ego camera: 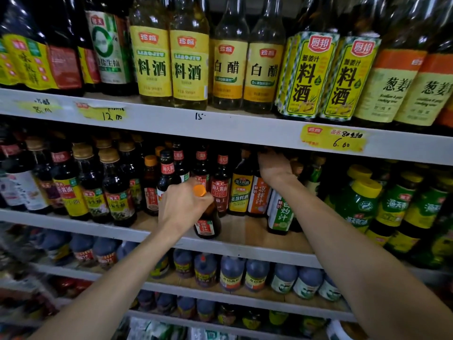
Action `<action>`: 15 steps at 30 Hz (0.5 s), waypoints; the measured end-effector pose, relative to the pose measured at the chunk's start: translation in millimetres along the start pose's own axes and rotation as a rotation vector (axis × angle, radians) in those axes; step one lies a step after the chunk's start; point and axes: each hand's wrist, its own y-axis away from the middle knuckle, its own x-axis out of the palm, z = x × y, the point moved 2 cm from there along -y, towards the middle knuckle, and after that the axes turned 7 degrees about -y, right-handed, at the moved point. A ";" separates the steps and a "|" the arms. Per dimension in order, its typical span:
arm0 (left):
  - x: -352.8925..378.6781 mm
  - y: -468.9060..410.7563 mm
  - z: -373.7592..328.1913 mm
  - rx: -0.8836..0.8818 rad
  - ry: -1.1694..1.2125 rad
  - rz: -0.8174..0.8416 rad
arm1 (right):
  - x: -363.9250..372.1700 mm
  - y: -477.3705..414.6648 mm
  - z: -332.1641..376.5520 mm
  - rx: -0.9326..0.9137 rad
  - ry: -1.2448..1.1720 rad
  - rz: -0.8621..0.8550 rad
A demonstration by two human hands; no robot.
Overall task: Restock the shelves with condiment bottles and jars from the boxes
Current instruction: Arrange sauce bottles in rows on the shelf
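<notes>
Your left grip (182, 202) is wrapped round the neck of a small dark bottle (206, 227), fingers curled just under its orange cap (199, 190). The bottle hangs upright below that grip, its base at the front edge of the middle shelf (245, 238); whether it rests on the board or sits just clear of it is hard to tell. Directly behind the left grip stands a row of dark sauce bottles with red labels (220, 190), and to its left are squat bottles with gold caps (109, 155).

Your right grip (273, 166) is raised higher and deeper into the same shelf, wrist bent, fingers reaching over the bottle tops in the shadow under the upper shelf lip (245, 130). The fingers are lost in the dark there, so you cannot tell whether they clasp anything. Below the right wrist stands a bottle with a white and green label (279, 217), and just left of it one with an orange label (257, 198). To the right of this grip are green jugs with yellow caps (360, 202). Above it and to the right, a yellow price tag (333, 138) is stuck on the shelf lip.
</notes>
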 end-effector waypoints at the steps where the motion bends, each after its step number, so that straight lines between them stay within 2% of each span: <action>1: 1.2 -0.6 0.7 -0.015 -0.004 -0.016 | 3.5 0.0 0.2 0.000 0.005 -0.001; 4: 4.4 -1.6 1.1 -0.050 -0.024 -0.034 | 14.1 5.5 -0.6 -0.019 0.049 -0.043; 10: 10.9 -3.2 0.6 -0.106 0.020 -0.064 | 30.7 43.8 7.5 -0.115 0.099 -0.315; 13: 11.7 -5.6 1.8 -0.135 0.081 -0.067 | 43.1 81.6 22.7 -0.242 -0.108 -0.462; 14: 11.1 -7.8 2.4 -0.153 0.112 -0.059 | 51.1 92.7 30.3 -0.269 -0.233 -0.437; 15: 10.3 -10.2 2.7 -0.171 0.144 -0.045 | 59.6 101.1 39.4 -0.272 -0.407 -0.337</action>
